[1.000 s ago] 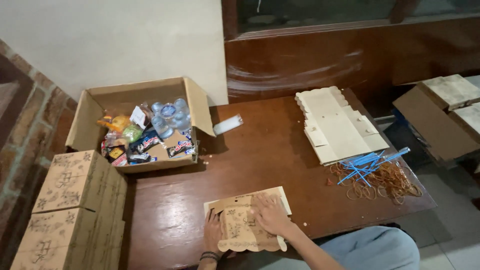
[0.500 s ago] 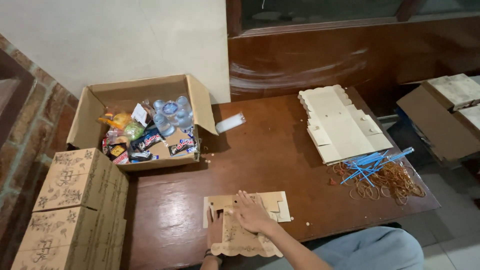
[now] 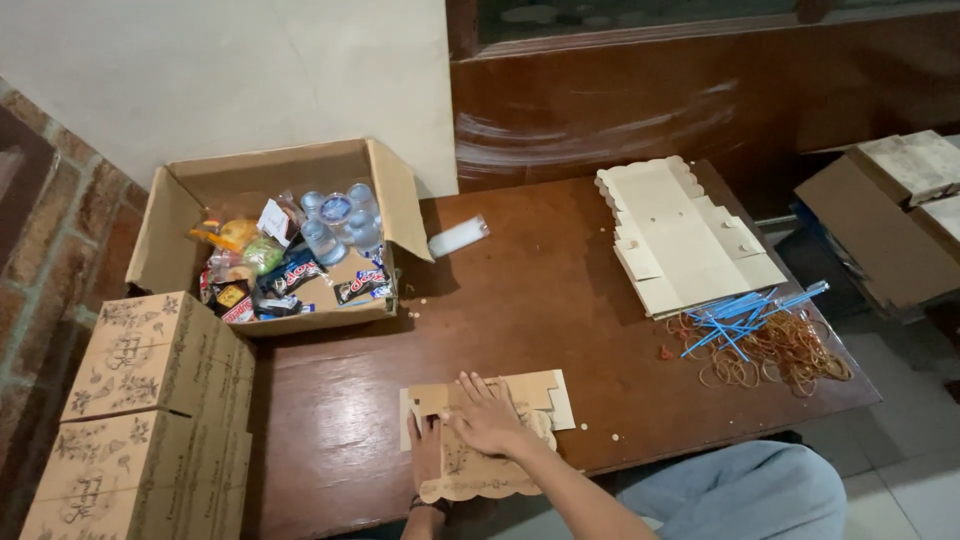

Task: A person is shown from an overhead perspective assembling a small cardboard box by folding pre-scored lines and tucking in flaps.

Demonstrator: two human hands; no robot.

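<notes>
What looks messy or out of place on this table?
The rubber bands lie in a loose tangled heap at the table's right edge with blue straws crisscrossed over them. A small plastic bottle lies on its side beside the open carton.

Table (image 3: 560, 300) w/ boxes, cardboard, bands

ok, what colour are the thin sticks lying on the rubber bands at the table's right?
Blue; the bundle of thin blue sticks shows clearly in the head view.
</notes>
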